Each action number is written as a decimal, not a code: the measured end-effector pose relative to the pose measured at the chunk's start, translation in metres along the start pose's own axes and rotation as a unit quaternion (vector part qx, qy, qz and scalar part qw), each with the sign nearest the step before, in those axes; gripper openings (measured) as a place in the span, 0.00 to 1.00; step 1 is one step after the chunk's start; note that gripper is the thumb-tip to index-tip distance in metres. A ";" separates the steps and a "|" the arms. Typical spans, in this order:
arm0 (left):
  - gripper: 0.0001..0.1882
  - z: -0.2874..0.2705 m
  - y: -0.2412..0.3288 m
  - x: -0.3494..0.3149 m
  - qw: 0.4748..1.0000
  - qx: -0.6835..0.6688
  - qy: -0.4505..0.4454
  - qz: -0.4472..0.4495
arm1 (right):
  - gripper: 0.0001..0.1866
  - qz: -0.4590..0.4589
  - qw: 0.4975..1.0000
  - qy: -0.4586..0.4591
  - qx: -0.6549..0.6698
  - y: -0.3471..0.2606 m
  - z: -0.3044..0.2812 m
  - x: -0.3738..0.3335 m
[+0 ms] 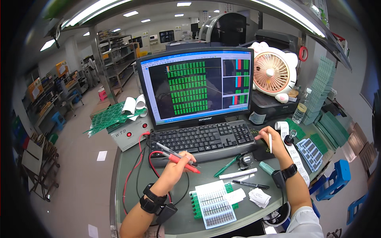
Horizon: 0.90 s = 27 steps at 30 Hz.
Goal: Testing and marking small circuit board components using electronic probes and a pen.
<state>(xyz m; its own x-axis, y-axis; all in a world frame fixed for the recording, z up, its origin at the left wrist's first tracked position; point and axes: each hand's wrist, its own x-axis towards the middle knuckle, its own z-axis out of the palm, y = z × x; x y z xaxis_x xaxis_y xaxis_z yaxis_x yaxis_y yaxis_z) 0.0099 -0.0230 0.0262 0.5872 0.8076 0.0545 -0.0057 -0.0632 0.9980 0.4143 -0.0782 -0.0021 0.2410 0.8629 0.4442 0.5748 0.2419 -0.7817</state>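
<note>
My left hand (177, 169) is closed around a pair of test probes in front of the keyboard (202, 139). One is a red probe (183, 163), the other a grey probe (168, 150); red and black leads trail from them to the left. My right hand (274, 143) is closed, with a slim white pen-like stick (270, 142) upright between the fingers, beside the keyboard's right end and over a dark pad. What lies under those fingers is hidden. Below the hands, a printed label sheet (216, 204) lies on a green circuit panel (196, 206).
Behind the keyboard stands a monitor (196, 87) showing green rectangles. A box with red sockets (129, 137) sits left; a pink-white fan (272, 73) and a bottle (301, 107) are right. A white marker (238, 173), black pen (251, 184) and crumpled paper (260, 197) lie in front.
</note>
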 end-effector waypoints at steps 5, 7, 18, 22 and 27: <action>0.20 -0.005 -0.005 0.006 0.993 0.111 0.036 0.024 | 0.08 0.034 0.997 0.010 0.062 0.006 -0.003 -0.004; 0.20 -0.014 -0.029 0.010 0.985 0.160 0.049 0.043 | 0.08 0.024 0.998 0.013 0.064 0.005 0.000 -0.003; 0.22 -0.021 -0.030 0.008 0.978 0.199 0.049 0.038 | 0.07 0.002 0.995 0.015 0.102 0.000 -0.001 -0.005; 0.22 -0.012 -0.022 0.007 0.984 0.158 0.057 0.063 | 0.08 -0.006 0.995 0.014 0.096 -0.036 -0.011 -0.013; 0.23 0.009 0.020 -0.015 0.992 0.053 -0.067 0.092 | 0.08 -0.015 0.980 -0.148 0.128 -0.113 0.005 -0.044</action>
<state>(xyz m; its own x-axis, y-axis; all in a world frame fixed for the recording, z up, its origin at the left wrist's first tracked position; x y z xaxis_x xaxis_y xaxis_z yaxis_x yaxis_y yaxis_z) 0.0083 -0.0422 0.0446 0.6859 0.6925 0.2235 -0.0422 -0.2687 0.9623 0.3351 -0.1420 0.0646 -0.0330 0.9357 0.3513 0.3532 0.3398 -0.8717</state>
